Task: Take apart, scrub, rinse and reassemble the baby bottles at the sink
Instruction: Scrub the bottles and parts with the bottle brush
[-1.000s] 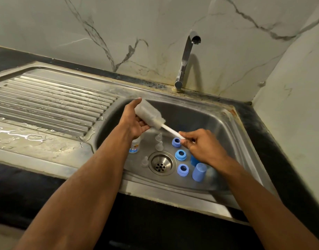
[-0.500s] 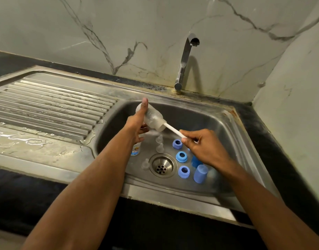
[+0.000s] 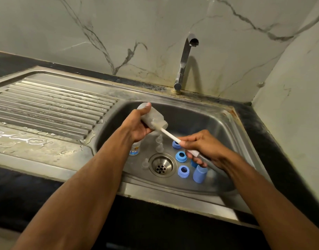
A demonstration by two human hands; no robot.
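Over the steel sink [image 3: 232, 134], the left hand [image 3: 137, 127] has its grip wrapped round a clear baby bottle [image 3: 152, 117], tilted with its mouth toward the right. From that mouth runs the white bottle-brush handle [image 3: 170, 135], pinched in the right hand [image 3: 203, 147]. On the basin floor near the drain [image 3: 161, 166] lie three blue collar rings [image 3: 181, 156], clear nipples [image 3: 159, 147] and a blue cap [image 3: 199, 174].

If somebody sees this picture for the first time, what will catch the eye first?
First, the two hands over the sink: the left hand grips a clear bottle, and the right hand holds the white brush handle pushed into it. Below, blue rings lie beside the drain.
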